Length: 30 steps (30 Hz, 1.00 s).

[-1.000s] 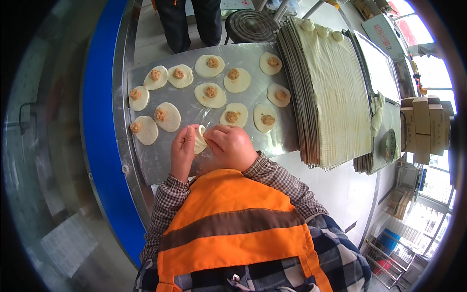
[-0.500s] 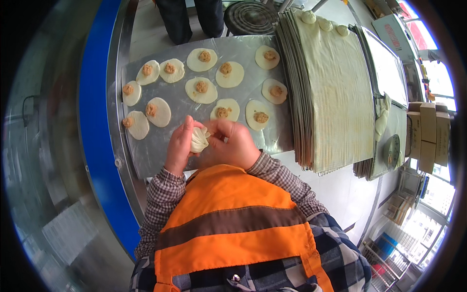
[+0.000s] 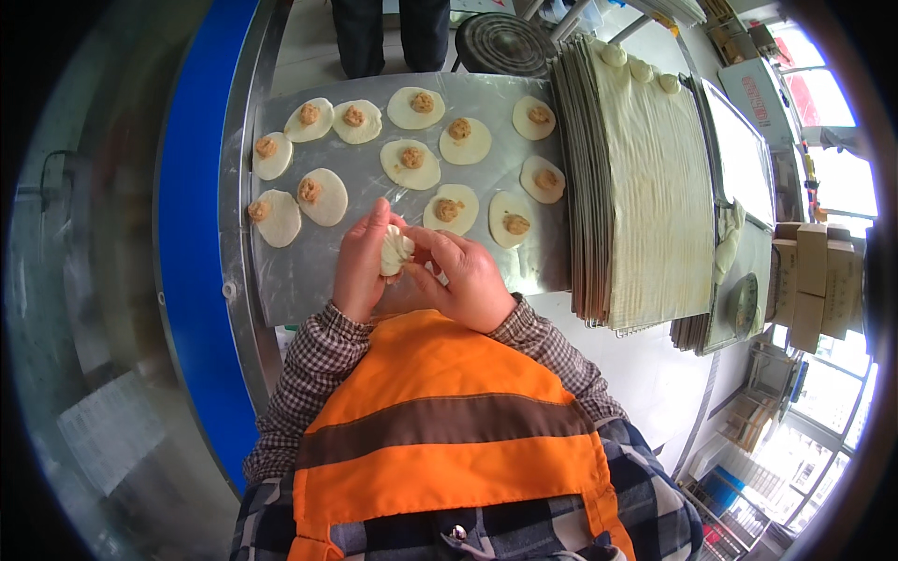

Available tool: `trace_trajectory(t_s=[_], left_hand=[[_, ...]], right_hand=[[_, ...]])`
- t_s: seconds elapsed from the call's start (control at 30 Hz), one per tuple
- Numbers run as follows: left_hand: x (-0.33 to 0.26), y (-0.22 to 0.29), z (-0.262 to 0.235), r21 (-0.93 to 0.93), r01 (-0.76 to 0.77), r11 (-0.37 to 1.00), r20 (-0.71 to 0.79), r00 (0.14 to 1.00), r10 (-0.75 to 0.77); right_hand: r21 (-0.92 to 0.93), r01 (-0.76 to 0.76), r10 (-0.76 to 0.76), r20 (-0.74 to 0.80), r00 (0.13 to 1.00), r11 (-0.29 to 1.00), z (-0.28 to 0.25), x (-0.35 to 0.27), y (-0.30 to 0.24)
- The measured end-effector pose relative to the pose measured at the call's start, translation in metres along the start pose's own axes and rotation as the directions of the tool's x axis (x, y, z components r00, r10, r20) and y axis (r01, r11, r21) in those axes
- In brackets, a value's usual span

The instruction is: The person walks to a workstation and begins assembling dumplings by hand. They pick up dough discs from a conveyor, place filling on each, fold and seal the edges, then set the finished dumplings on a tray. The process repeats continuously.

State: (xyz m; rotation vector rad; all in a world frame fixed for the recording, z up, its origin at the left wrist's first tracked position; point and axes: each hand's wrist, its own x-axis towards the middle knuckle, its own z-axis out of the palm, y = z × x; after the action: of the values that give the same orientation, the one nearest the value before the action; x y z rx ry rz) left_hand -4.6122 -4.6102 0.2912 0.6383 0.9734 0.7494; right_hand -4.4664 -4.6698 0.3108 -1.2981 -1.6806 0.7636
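A pleated white bun (image 3: 396,251) is held between my two hands above the near part of the metal table. My left hand (image 3: 362,257) cups it from the left, thumb pointing up along its side. The fingers of my right hand (image 3: 460,278) pinch the dough at its right edge. Beyond my hands lie several flat dough rounds (image 3: 323,211), each topped with a lump of orange-brown filling (image 3: 412,158). The closest one, a filled round (image 3: 453,221), lies just past my right hand. My palms and the bun's underside are hidden.
At the right stands a stack of trays (image 3: 655,206) covered with pale cloth, with three finished buns (image 3: 641,70) at its far end. A round dark stool (image 3: 505,45) and a person's legs (image 3: 391,37) are beyond the table (image 3: 313,271). Cardboard boxes (image 3: 812,271) stand far right.
My right fingers have closed in on the bun, and its top looks more gathered. The whole view has shifted slightly, moving the table and trays rightward in the picture.
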Motion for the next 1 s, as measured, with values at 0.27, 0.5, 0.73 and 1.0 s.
trace_trajectory(t_s=[0.27,0.5,0.73,1.0], left_hand=[[0.008,0.001,-0.011,-0.141,0.359,0.923,0.265,0.912,-0.314],[0.006,-0.003,0.034,-0.22,0.455,0.863,0.309,0.872,-0.381],[0.06,-0.034,0.135,-0.168,0.238,0.957,0.421,0.895,-0.148],[0.126,-0.054,0.289,-0.259,-0.056,0.964,0.486,0.855,0.18]], right_hand=[[-0.318,0.172,-0.186,-0.013,0.982,0.932,0.01,0.002,-0.007],[-0.399,0.36,-0.308,0.191,0.932,0.843,-0.048,-0.008,0.002],[-0.198,-0.152,0.112,-0.199,0.974,0.968,-0.145,-0.024,0.006],[-0.252,-0.175,0.05,-0.434,0.9,0.952,-0.355,-0.009,0.123]])
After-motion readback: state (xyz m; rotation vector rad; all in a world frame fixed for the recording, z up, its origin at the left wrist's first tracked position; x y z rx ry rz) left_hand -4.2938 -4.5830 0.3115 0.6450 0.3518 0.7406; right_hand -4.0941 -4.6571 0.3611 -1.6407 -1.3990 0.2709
